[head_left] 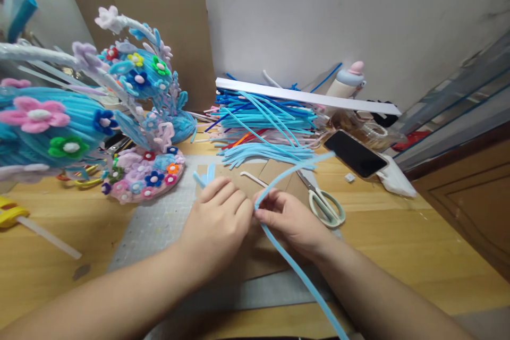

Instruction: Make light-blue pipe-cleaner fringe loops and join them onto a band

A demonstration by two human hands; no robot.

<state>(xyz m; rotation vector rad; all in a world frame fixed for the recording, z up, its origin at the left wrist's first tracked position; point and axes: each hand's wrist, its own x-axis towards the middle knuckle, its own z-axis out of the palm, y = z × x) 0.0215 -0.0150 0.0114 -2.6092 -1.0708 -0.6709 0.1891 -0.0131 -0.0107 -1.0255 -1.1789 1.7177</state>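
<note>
My left hand (221, 218) is closed round a small bundle of light blue pipe cleaners (205, 176), whose looped ends stick out above the fist. Beside it, my right hand (289, 220) pinches a long light blue pipe cleaner (305, 279) between thumb and fingers. One end of this strip curves up to the right, while the other runs down past my right wrist to the bottom edge. The two hands nearly touch, and where the strip meets the bundle is hidden by my fingers. Under them lie a cardboard sheet (249, 268) and a grey cutting mat (147, 231).
Scissors (326, 207) and a phone (356, 154) lie to the right. Behind are piled pipe cleaners (266, 117) and a white strip (306, 96). Flower-covered decorations (145, 71) stand left, above a yellow glue gun (10, 212). A bottle (345, 82) stands near the wall.
</note>
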